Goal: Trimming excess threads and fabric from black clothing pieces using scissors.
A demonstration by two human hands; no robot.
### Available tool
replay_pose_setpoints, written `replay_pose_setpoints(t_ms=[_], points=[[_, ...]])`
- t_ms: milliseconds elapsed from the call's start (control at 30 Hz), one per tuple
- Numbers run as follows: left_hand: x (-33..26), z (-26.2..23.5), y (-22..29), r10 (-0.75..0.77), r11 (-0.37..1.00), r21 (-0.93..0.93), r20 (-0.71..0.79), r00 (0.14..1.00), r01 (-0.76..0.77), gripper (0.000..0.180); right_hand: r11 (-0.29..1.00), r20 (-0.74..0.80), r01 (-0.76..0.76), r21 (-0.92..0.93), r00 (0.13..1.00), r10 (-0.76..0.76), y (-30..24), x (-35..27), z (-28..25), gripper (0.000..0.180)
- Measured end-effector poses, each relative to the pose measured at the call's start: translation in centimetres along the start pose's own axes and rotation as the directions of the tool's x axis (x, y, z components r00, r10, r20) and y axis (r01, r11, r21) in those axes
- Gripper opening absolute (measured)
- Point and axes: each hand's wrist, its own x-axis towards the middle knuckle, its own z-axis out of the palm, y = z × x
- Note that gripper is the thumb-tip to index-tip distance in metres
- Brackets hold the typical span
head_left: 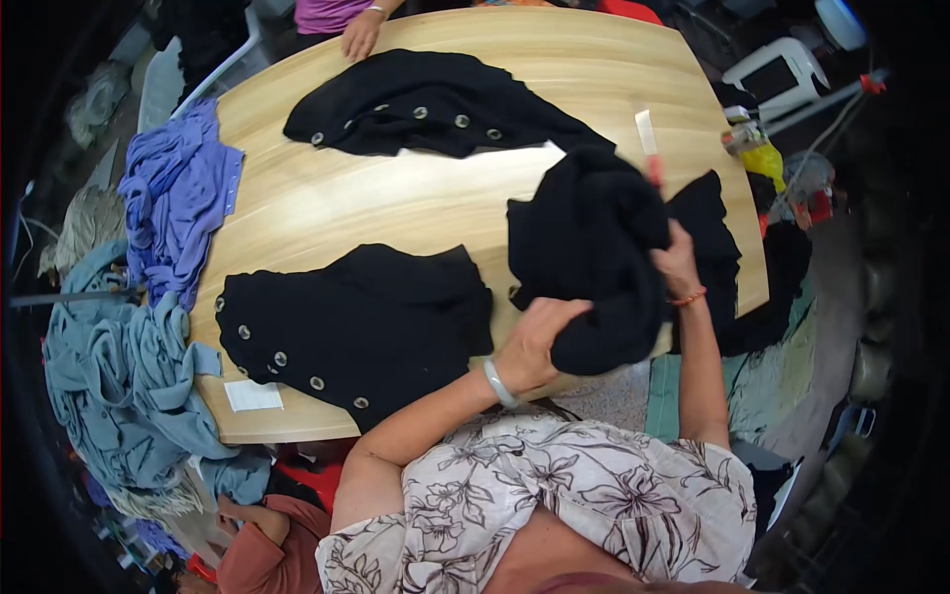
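Note:
A black knit garment [594, 228] is bunched up between my two hands at the right side of the table. My left hand [537, 342], a pale bangle at its wrist, grips the near left edge with the thumb on top. On the other side, my right hand [679, 265], with a red band at the wrist, is closed on the garment's right edge. To the left of my hands lies a black buttoned cardigan [366, 317], spread flat. Another black buttoned cardigan [435, 94] lies along the far side of the table.
The light wooden table [346, 198] carries more black cloth [708, 228] at its right end. Purple garments [178, 208] and grey-blue garments [129, 366] heap at the left edge. A white paper [253, 395] lies near left. A co-worker's hand [362, 36] rests at the far edge.

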Motion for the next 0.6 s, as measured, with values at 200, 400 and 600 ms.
replay_pose_setpoints(t_ms=[200,400,600], points=[[-2.2,-4.2,4.0,-0.177,0.962,-0.211,-0.008,0.984,0.171,0.063,0.949,0.127,-0.305,-0.074,0.941,0.313,4.3,-4.8,2.0,0.024],[-2.0,-7.0,18.0,0.502,0.66,-0.573,-0.145,0.852,-0.486,0.032,0.961,0.356,-0.266,0.077,0.908,0.223,0.8,-6.6,3.7,0.023],[-3.4,-7.5,20.8,0.601,0.647,-0.463,-0.179,0.779,-0.606,0.026,0.805,0.346,0.474,-0.357,0.868,-0.357,-2.6,-7.6,9.1,0.011]])
